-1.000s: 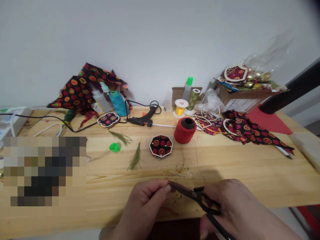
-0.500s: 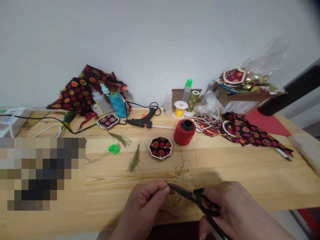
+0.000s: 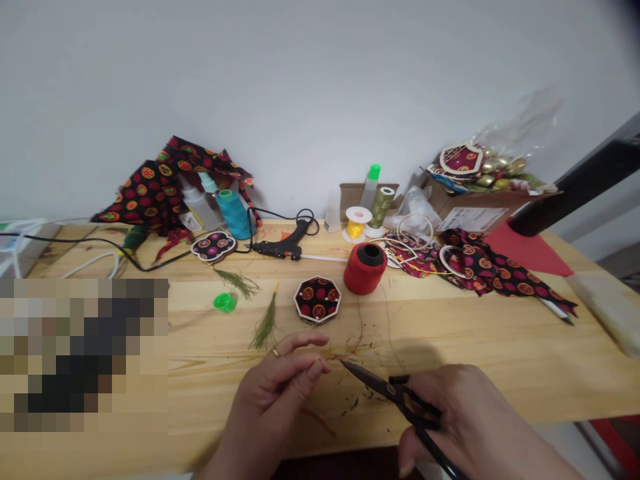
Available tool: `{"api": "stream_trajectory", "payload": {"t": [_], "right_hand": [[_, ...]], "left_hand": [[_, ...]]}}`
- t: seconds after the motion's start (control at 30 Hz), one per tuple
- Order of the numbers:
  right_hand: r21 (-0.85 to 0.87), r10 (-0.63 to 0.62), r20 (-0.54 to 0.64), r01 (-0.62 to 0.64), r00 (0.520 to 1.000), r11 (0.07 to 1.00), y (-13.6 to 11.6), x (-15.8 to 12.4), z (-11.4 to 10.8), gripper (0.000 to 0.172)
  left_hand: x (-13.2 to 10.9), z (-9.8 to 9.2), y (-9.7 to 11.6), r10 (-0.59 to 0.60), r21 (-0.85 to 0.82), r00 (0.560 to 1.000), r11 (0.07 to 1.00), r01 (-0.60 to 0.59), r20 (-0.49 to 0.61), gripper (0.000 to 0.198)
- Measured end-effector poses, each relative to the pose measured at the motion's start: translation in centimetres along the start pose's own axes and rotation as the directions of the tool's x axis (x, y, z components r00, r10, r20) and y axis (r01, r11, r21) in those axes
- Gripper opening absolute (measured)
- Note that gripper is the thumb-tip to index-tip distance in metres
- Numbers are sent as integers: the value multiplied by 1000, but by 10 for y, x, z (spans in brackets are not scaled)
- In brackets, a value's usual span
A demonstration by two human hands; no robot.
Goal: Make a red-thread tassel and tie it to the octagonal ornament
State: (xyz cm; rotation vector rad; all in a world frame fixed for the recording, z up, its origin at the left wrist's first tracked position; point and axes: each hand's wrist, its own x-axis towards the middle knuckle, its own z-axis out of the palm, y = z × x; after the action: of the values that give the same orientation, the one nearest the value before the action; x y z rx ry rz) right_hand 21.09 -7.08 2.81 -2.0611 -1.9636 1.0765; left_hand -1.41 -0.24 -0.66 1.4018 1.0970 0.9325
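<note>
My left hand (image 3: 280,387) is pinched, thumb against index finger, with the other fingers lifted apart. A thin red thread (image 3: 323,423) hangs below it, and some thread shows at the fingertips. In my right hand (image 3: 450,407) are dark-handled scissors (image 3: 373,380), blades together, their tip just right of my left fingertips. Beyond the hands sits a red thread cone (image 3: 365,270), from which strands trail toward me. An octagonal fabric-covered piece with a pale rim (image 3: 318,300) lies left of the cone. A green tassel (image 3: 267,320) is beside it.
A glue gun (image 3: 285,243) with a black cord lies farther back. Around it are a flower-shaped piece (image 3: 213,247), a green cap (image 3: 225,303), a teal thread cone (image 3: 235,213) and a yellow spool (image 3: 357,223). Patterned fabric (image 3: 525,280) and a cardboard box (image 3: 475,210) are at right.
My left hand has shifted slightly left, and its upper fingers have lifted apart. The scissor tip, earlier at the left fingertips, now has a small gap from them. The view has moved slightly.
</note>
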Motion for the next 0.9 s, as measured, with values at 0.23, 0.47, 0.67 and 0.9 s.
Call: {"api": "stream_trajectory", "payload": {"t": [0.23, 0.47, 0.67, 0.9], "right_hand": [[-42, -20, -19, 19, 1000, 999, 4, -1, 2, 21], [-386, 325, -313, -432, 892, 815, 37, 6, -14, 39], [-378, 429, -326, -532, 842, 758, 73, 10, -34, 34], [-268, 290, -284, -366, 914, 891, 95, 11, -42, 11]], "left_hand": [[5, 4, -2, 5, 26, 996, 1000, -8, 91, 19], [7, 4, -4, -122, -40, 992, 992, 122, 9, 15], [6, 9, -8, -175, -140, 984, 974, 180, 46, 14], [5, 10, -9, -201, -155, 976, 965, 212, 81, 13]]}}
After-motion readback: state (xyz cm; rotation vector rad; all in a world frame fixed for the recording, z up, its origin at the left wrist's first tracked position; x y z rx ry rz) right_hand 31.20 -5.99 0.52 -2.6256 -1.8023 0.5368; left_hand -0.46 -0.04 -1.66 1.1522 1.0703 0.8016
